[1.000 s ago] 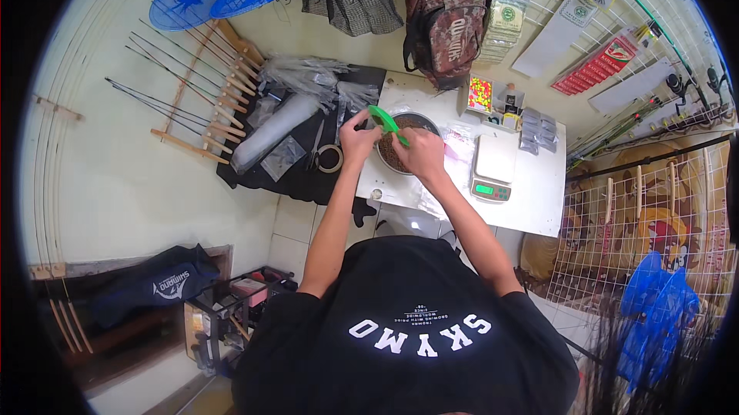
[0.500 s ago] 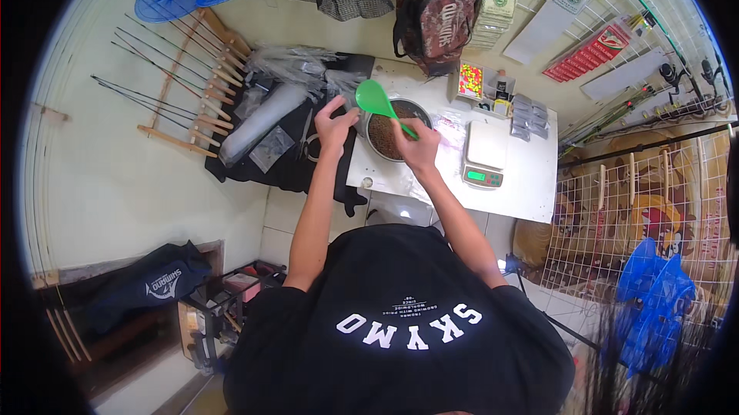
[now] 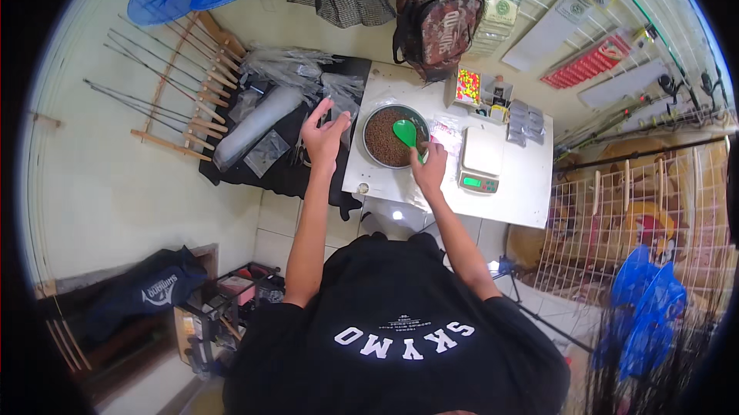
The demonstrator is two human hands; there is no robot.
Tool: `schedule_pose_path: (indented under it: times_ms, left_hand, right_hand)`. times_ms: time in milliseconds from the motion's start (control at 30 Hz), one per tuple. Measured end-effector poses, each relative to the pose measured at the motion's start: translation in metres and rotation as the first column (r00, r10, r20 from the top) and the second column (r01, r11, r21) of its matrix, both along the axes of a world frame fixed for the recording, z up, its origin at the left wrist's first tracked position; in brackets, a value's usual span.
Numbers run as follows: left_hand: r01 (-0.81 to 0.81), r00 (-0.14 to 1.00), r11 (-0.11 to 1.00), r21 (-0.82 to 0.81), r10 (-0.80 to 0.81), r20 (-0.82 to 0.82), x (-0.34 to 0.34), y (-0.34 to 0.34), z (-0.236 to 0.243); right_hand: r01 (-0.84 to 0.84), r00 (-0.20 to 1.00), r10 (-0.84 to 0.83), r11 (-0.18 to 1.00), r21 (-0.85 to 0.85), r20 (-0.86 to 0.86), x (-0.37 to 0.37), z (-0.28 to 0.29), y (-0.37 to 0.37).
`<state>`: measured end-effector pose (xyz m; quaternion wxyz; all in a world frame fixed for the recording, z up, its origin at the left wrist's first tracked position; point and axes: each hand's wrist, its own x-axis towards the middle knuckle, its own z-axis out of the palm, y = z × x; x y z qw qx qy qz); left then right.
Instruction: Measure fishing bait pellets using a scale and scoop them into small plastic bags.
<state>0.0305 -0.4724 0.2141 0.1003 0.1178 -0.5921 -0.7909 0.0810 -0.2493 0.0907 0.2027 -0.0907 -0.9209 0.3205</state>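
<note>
My right hand (image 3: 429,167) is closed around the handle of a green plastic spoon (image 3: 404,132). The spoon's head is over a round metal bowl (image 3: 366,132) that holds small brown pellets (image 3: 380,143); whether it touches them I cannot tell. Left of the bowl, my left hand (image 3: 324,140) is raised with its fingers apart and nothing in it. A white digital scale (image 3: 483,151) with a lit green display stands on the white table, right of my right hand. Thin clear plastic lies between bowl and scale.
At left, a black cloth (image 3: 289,184) carries clear plastic bags (image 3: 269,151) and a long plastic roll (image 3: 254,128). Behind the scale sits a box of colourful beads (image 3: 468,85) near small grey packets (image 3: 526,118). A camouflage backpack (image 3: 444,18) hangs over the table's back edge.
The spoon has moved right and down from the bowl's far left edge to over the pellets. My left hand has drawn slightly left, away from the bowl.
</note>
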Motion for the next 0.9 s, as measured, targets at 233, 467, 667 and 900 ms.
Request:
schedule_pose_path:
  times_ms: [233,467,667,900]
  left_hand:
    - [0.161,0.983,0.985,0.069,-0.154,-0.095,0.009,0.039,0.050]
    - [0.458,0.855,0.876,-0.153,-0.481,-0.193,-0.011,0.014,0.067]
    - [0.511,0.821,0.681,-0.524,-0.567,0.065,-0.014,0.012,0.011]
    - [0.815,0.547,0.490,-0.310,-0.827,0.129,-0.021,0.058,-0.025]
  right_hand:
    - [-0.436,0.899,0.388,0.846,-0.308,-0.205,-0.028,0.050,-0.079]
    - [-0.414,0.900,0.424,0.763,-0.497,-0.099,-0.042,0.056,-0.063]
    - [-0.440,0.841,0.542,0.692,-0.572,0.009,-0.034,0.082,0.000]
    - [-0.428,0.829,0.559,0.652,-0.626,0.015,-0.018,0.106,0.044]
